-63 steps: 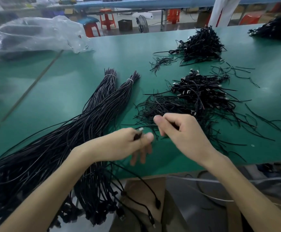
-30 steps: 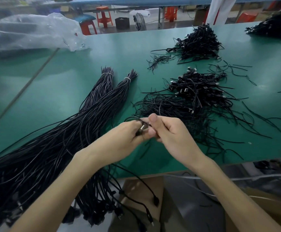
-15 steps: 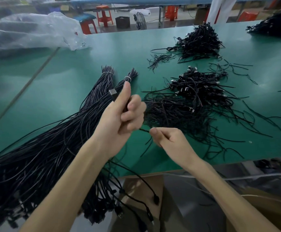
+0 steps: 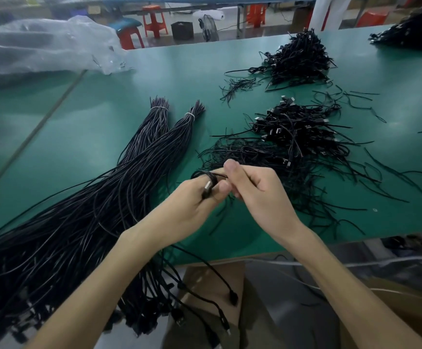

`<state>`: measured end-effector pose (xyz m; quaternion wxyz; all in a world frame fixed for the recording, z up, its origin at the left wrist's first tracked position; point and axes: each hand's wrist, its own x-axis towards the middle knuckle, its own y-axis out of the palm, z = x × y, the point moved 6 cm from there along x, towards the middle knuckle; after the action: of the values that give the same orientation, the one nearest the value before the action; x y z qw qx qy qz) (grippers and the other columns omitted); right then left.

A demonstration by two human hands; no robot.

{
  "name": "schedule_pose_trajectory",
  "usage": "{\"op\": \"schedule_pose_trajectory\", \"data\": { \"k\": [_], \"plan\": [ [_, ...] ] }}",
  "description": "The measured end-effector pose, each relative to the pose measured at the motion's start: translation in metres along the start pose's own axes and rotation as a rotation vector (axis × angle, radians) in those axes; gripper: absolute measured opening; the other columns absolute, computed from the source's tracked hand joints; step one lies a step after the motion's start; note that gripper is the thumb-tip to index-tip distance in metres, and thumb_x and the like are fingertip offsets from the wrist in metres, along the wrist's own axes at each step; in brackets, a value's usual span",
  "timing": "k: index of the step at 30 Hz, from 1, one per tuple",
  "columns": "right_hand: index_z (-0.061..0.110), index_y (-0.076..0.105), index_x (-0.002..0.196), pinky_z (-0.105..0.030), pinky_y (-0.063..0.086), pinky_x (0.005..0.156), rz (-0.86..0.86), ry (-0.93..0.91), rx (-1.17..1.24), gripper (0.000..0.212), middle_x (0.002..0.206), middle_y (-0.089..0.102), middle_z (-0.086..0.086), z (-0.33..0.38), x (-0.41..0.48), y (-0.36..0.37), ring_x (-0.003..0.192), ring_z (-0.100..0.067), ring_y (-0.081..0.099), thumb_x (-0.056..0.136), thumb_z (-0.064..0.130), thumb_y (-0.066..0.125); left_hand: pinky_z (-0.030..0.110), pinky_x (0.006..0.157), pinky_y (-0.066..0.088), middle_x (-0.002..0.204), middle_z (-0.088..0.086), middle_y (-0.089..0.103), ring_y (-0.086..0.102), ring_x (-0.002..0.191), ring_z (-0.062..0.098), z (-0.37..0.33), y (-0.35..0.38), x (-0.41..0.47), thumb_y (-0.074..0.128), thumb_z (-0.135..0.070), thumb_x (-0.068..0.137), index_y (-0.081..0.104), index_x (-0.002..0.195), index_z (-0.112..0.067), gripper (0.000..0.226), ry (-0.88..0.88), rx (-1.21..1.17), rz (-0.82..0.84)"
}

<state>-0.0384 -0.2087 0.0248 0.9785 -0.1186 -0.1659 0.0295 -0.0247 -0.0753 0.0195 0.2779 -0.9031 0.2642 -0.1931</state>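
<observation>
Cable [image 4: 200, 173], looped above the counter's [image 4: 91, 127] near edge, is gripped at its plug [image 4: 208, 187] by the left hand [image 4: 187, 207] while the right hand [image 4: 260, 195] pinches the loose strand; snug, even turns should hold the coil

A green table [image 4: 139, 79] carries tied cable bundles [image 4: 154, 144], loose cable heaps [image 4: 298, 137] and a plastic bag [image 4: 46, 44].

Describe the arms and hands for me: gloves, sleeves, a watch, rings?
Left hand and right hand are ungloved, no rings visible. Left forearm and right forearm are uncovered to the picture's edge: no sleeve, watch or wristband shows.
</observation>
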Motion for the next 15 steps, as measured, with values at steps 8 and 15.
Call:
{"op": "schedule_pose_trajectory", "data": {
  "k": [8, 15],
  "plan": [
    [0.021, 0.045, 0.064, -0.031, 0.028, 0.055, 0.029, -0.03, 0.039, 0.051, 0.057, 0.04, 0.005, 0.001, -0.015, 0.019, 0.054, -0.012, 0.034, 0.108, 0.045, 0.042, 0.035, 0.122, 0.033, 0.152, -0.002, 0.054, 0.05, 0.14, 0.01, 0.001, 0.011, 0.014, 0.025, -0.054, 0.103, 0.044, 0.152, -0.009, 0.069, -0.164, -0.757, -0.102],
    [0.022, 0.042, 0.065, -0.031, 0.023, 0.054, 0.057, 0.072, -0.007, 0.049, 0.056, 0.035, 0.008, -0.034, -0.024, 0.022, 0.052, -0.012, 0.028, 0.106, 0.05, 0.041, 0.018, 0.063, 0.044, 0.079, -0.01, 0.062, 0.051, 0.055, 0.003, -0.006, 0.003, 0.019, 0.033, -0.044, 0.11, 0.068, 0.105, -0.013, 0.047, -0.19, -1.511, -0.156]
  ]
}}
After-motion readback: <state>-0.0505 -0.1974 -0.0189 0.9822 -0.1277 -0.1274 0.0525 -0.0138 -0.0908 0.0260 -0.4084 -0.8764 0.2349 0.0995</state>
